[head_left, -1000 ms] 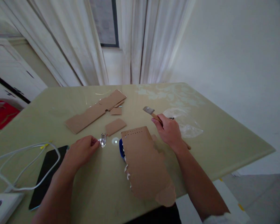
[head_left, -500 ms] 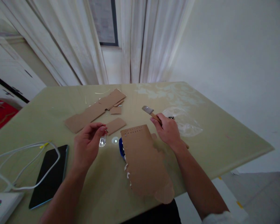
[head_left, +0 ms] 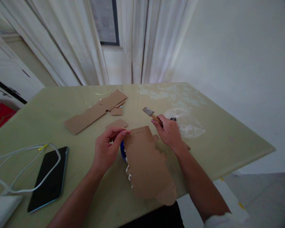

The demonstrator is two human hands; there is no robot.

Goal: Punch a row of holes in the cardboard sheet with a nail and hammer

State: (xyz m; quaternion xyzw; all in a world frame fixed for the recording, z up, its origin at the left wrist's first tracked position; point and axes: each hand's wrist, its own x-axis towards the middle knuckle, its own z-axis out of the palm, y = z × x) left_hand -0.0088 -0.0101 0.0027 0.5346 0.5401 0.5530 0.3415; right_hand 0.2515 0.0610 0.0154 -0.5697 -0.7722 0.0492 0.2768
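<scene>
A brown cardboard piece [head_left: 148, 164] lies over the table's near edge, with rows of small holes along its far end and white lacing down its left side. My left hand [head_left: 108, 145] is closed in a pinch at its far left corner, beside the holes. What the fingertips hold is too small to name. Part of a blue object [head_left: 123, 150] shows under the cardboard's left edge. My right hand [head_left: 168, 129] is wrapped round a wooden-handled tool with a flat metal end [head_left: 148, 111], held above the table right of the holes.
Cardboard strips [head_left: 97, 110] and a smaller cardboard piece [head_left: 117, 123] lie farther back. A clear plastic bag [head_left: 187, 125] with small black items [head_left: 173, 119] is at right. At left are a black tablet [head_left: 48, 180], a white cable [head_left: 26, 146] and a white device [head_left: 4, 209].
My left hand has moved right, from over the table to the cardboard's far left corner, still pinching. My right hand keeps the tool in nearly the same place.
</scene>
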